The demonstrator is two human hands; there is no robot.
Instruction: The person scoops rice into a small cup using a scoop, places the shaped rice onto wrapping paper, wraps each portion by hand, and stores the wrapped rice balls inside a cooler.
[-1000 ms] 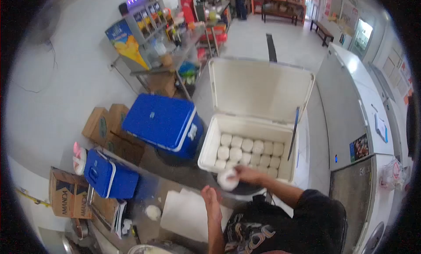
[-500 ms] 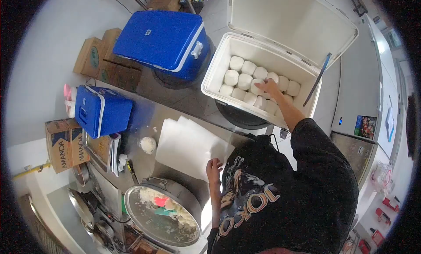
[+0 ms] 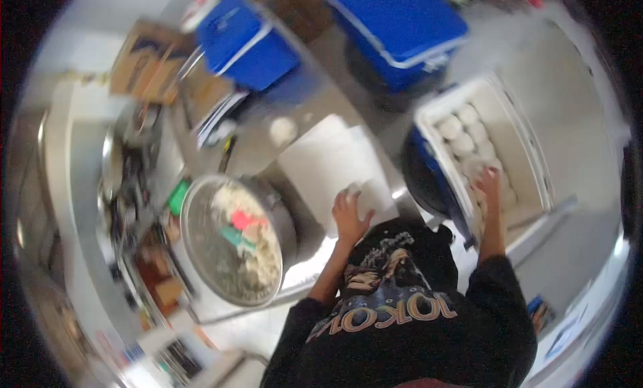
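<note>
My left hand [image 3: 350, 215] is spread with its fingertips on the near part of the white sheets [image 3: 341, 167], holding nothing. My right hand [image 3: 489, 182] reaches into the white cooler [image 3: 519, 130], its fingers apart over the round white packs [image 3: 462, 144] that lie in rows there. Blur hides whether its fingertips touch a pack. Left of the sheets stands a large metal pot [image 3: 276, 217] with white food, a pink tool [image 3: 244, 220] and a teal tool [image 3: 236, 239] inside. A white lump [image 3: 283, 130] lies on the metal table [image 3: 315, 97].
A small blue cooler [image 3: 248, 43] stands at the table's far left, beside cardboard boxes [image 3: 151, 63]. Behind the table is a larger blue cooler [image 3: 402, 23]. The white cooler's lid [image 3: 569, 87] stands open on the right. Pans [image 3: 117, 160] are at the left.
The view has swung left and down. My right hand carried a white round pack into the cooler and has now opened there. My left hand has moved onto the sheets and spread its fingers.
</note>
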